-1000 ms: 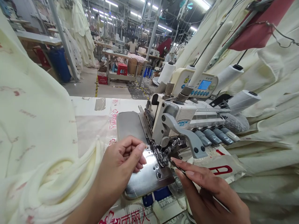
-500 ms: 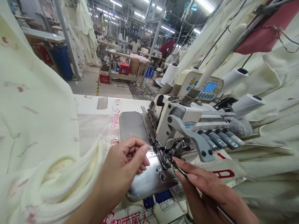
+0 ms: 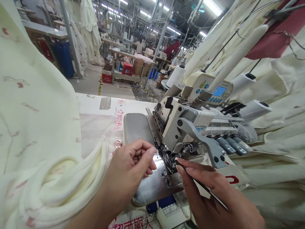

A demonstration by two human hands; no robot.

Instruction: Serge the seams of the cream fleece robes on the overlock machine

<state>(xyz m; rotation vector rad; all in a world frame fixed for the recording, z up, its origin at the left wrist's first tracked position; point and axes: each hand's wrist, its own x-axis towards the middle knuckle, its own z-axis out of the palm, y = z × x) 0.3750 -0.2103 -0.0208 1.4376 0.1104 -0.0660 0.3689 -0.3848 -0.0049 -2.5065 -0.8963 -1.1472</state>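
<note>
An overlock sewing machine stands in front of me, its needle and looper area exposed beside the polished metal plate. My left hand is over the plate, thumb and index finger pinched together just left of the presser foot. A fine pale thread trails down across the plate below this hand. Between the thumb and fingers of my right hand is a pair of slim dark tweezers. Their tips reach into the metal parts by the presser foot, where the exact contact is hidden.
Cream printed fabric hangs and bunches at my left. Thread cones and a control panel stand behind the machine. More pale fabric drapes on the right. A ruler strip lies at the table's near edge.
The machine sits slightly further right in view. My right hand has shifted a little left relative to the machine, with the tweezers still held. My left hand keeps its pinch.
</note>
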